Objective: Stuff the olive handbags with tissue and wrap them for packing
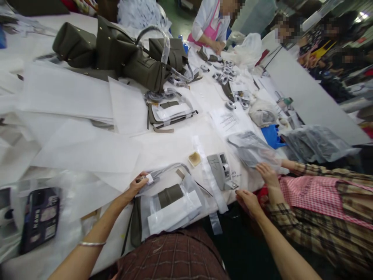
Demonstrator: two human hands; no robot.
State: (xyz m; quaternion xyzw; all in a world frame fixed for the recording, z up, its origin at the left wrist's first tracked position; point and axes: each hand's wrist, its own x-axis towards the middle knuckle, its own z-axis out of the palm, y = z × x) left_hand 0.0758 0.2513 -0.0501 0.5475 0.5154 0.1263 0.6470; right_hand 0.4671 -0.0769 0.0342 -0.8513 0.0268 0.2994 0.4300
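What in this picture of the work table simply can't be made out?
All in the head view.
Left hand: pinches a pale tab; the hand covers the rest.
Right hand: whether it touches the tape dispenser is unclear, blurred.
Printed sheet: writing too small.
Dark packet: label smeared by blur.
Plastic bag under a co-worker's hand: contents veiled by film.

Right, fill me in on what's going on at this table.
The person's left hand pinches the strap of an olive bag part half wrapped in plastic at the table edge. Their right hand is beside a grey tape dispenser. A co-worker's hand rests on a plastic bag. Olive handbags stand farther back.
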